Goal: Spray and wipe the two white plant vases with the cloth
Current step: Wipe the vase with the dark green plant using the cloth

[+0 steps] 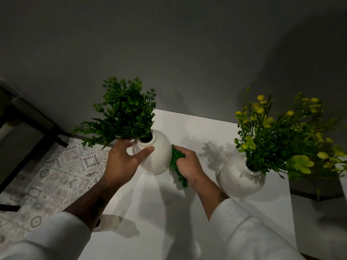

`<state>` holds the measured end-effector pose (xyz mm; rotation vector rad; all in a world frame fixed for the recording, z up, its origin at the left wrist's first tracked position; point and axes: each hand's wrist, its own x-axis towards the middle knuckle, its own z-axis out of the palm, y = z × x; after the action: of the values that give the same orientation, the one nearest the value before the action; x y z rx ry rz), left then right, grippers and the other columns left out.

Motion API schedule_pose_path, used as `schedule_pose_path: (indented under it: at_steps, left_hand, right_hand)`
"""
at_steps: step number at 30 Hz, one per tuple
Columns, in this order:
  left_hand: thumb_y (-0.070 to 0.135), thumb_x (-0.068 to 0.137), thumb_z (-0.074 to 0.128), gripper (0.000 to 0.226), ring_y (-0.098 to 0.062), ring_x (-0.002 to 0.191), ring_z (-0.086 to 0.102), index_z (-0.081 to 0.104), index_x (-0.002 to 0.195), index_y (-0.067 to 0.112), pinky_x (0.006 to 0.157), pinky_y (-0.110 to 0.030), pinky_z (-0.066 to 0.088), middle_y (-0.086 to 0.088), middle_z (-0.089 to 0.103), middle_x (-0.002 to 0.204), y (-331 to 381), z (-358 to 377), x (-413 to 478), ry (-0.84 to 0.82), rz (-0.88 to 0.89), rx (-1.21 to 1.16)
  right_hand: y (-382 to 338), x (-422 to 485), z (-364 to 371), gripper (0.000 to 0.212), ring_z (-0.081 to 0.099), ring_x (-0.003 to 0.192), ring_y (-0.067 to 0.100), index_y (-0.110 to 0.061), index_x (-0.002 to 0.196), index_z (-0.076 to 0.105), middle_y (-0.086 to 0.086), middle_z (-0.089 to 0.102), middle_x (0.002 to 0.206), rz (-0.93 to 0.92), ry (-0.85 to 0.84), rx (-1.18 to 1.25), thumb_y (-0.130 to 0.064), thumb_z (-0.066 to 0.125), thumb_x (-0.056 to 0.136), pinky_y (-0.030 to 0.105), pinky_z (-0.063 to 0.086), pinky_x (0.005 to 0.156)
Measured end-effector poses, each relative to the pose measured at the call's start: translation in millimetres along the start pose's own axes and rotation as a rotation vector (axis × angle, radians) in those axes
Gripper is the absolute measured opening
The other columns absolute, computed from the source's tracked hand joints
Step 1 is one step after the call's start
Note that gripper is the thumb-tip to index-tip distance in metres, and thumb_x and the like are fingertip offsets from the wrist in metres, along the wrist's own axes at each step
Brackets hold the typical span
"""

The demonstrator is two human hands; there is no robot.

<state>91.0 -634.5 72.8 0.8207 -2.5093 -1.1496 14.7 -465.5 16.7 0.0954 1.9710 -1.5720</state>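
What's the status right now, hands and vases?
Left hand grips left vase at neck. Right hand presses green cloth against its side. Right vase stands apart.

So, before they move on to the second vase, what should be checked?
1. Steadying: left hand holds the green-plant vase at its neck: ok.
2. Wiping: right hand grips the green cloth, pressed to that vase's side: ok.
3. Wiped all round: cannot tell, far side hidden.
4. Base flat on the table: cannot tell.
5. Next target: yellow-flower vase stands apart, within likely reach: ok.
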Motion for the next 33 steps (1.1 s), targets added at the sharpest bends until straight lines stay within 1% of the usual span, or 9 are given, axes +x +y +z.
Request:
schedule_pose_path:
  at_steps: [2, 4, 7, 11, 16, 20, 24, 27, 33]
  left_hand:
    - [0.056, 0.066, 0.078, 0.060, -0.012, 0.107, 0.057, 0.064, 0.114, 0.023, 0.095, -0.036, 0.048, 0.004, 0.059, 0.120, -1, 0, -1, -0.009, 0.003, 0.005]
    - [0.054, 0.066, 0.079, 0.059, -0.011, 0.106, 0.058, 0.065, 0.114, 0.023, 0.095, -0.037, 0.049, 0.004, 0.060, 0.118, 0, 0, -1, -0.014, 0.007, -0.004]
    - [0.054, 0.067, 0.078, 0.057, -0.010, 0.104, 0.059, 0.066, 0.113, 0.023, 0.094, -0.037, 0.049, 0.005, 0.061, 0.116, 1, -1, 0, -0.016, 0.014, 0.009]
    - [0.054, 0.067, 0.078, 0.056, -0.012, 0.104, 0.059, 0.066, 0.112, 0.022, 0.094, -0.040, 0.050, 0.004, 0.061, 0.115, 1, -2, 1, -0.020, 0.010, 0.019]
    - [0.054, 0.066, 0.078, 0.058, -0.012, 0.104, 0.059, 0.066, 0.113, 0.020, 0.093, -0.037, 0.050, 0.001, 0.061, 0.116, 3, -3, 0, -0.027, 0.013, 0.027]
    - [0.051, 0.067, 0.079, 0.056, -0.011, 0.103, 0.059, 0.067, 0.113, 0.021, 0.093, -0.036, 0.049, 0.001, 0.061, 0.117, 4, -3, -1, -0.028, 0.019, 0.013]
    - [0.051, 0.068, 0.078, 0.057, -0.012, 0.105, 0.058, 0.065, 0.116, 0.022, 0.095, -0.035, 0.048, 0.002, 0.061, 0.119, 4, -3, -1, -0.033, 0.011, 0.010]
    - [0.051, 0.068, 0.078, 0.058, -0.011, 0.104, 0.058, 0.065, 0.116, 0.022, 0.091, -0.032, 0.047, 0.002, 0.061, 0.118, 4, -3, -1, -0.031, 0.009, -0.002]
    - [0.050, 0.069, 0.078, 0.056, -0.011, 0.102, 0.059, 0.065, 0.115, 0.021, 0.087, -0.026, 0.045, 0.002, 0.062, 0.117, 5, -3, 0, -0.030, 0.023, 0.027]
  right_hand:
    - [-12, -2, -2, 0.070, 0.060, 0.110, 0.018, -0.033, 0.132, 0.058, -0.005, 0.062, 0.128, -0.096, 0.019, -0.030, 0.009, 0.039, 0.080, 0.036, 0.053, 0.097]
    - [-25, -6, -3, 0.071, 0.053, 0.122, 0.017, -0.032, 0.131, 0.059, -0.006, 0.058, 0.135, -0.207, 0.007, -0.053, 0.011, 0.039, 0.078, 0.035, 0.045, 0.107]
    - [-40, -19, 4, 0.074, 0.044, 0.132, 0.008, -0.023, 0.131, 0.061, -0.006, 0.052, 0.142, -0.450, -0.010, -0.145, 0.018, 0.038, 0.074, 0.021, 0.030, 0.113]
    - [-32, -31, 14, 0.074, 0.037, 0.138, 0.005, -0.019, 0.137, 0.055, -0.005, 0.047, 0.147, -0.661, 0.036, -0.258, 0.020, 0.043, 0.075, 0.023, 0.025, 0.117]
    - [-8, -33, 9, 0.073, 0.035, 0.139, 0.002, -0.015, 0.138, 0.053, -0.004, 0.042, 0.150, -0.630, 0.050, -0.141, 0.026, 0.042, 0.078, 0.023, 0.027, 0.116]
    - [1, -32, 7, 0.069, 0.045, 0.132, 0.009, -0.018, 0.138, 0.053, -0.007, 0.049, 0.142, -0.386, 0.063, 0.058, 0.023, 0.041, 0.084, 0.017, 0.034, 0.109]
    - [-7, -24, 5, 0.063, 0.050, 0.124, 0.010, -0.023, 0.138, 0.053, -0.006, 0.053, 0.139, -0.290, 0.063, 0.000, 0.014, 0.044, 0.088, 0.020, 0.042, 0.104]
    - [-22, -25, 6, 0.068, 0.046, 0.127, 0.005, -0.023, 0.138, 0.054, -0.007, 0.049, 0.144, -0.362, 0.045, -0.036, 0.017, 0.041, 0.085, 0.006, 0.034, 0.101]
    - [-31, -36, 16, 0.071, 0.036, 0.139, 0.008, -0.015, 0.137, 0.054, -0.003, 0.045, 0.148, -0.673, 0.070, -0.288, 0.021, 0.043, 0.077, 0.024, 0.023, 0.118]
